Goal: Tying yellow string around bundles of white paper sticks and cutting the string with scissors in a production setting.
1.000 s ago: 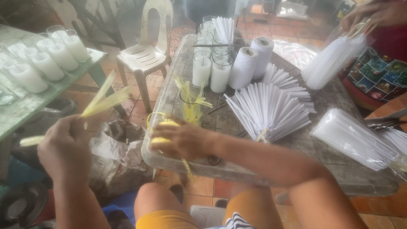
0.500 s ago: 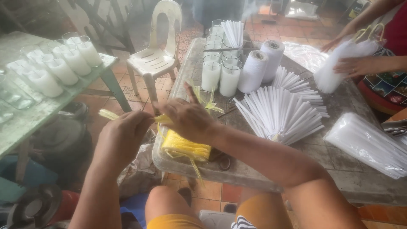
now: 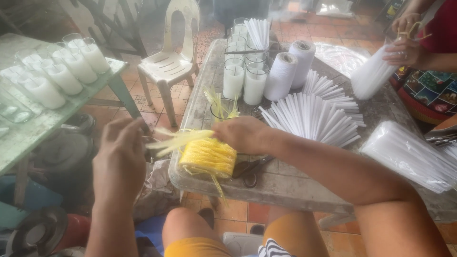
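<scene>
My left hand [image 3: 120,159] hovers off the table's left edge, its fingertips pinching pale yellow raffia strands [image 3: 177,139]. Those strands stretch across to my right hand [image 3: 243,134], which grips their other end above a yellow raffia roll [image 3: 208,157] lying at the near corner of the stone table [image 3: 281,183]. A glass with more yellow strands [image 3: 220,107] stands just behind the roll. Scissors [image 3: 249,170] lie partly under my right wrist.
White fanned plastic sleeves [image 3: 312,116], two white thread cones [image 3: 281,75], glasses of white wax [image 3: 243,81] and clear bags [image 3: 409,154] crowd the table. Another person's hands [image 3: 404,47] hold a white bundle at far right. A plastic chair [image 3: 173,64] and green table with wax glasses [image 3: 52,78] stand left.
My hands have drawn apart again, the left moving out to the left and pulling the yellow strands taut from the right hand. The roll now lies uncovered on the table corner.
</scene>
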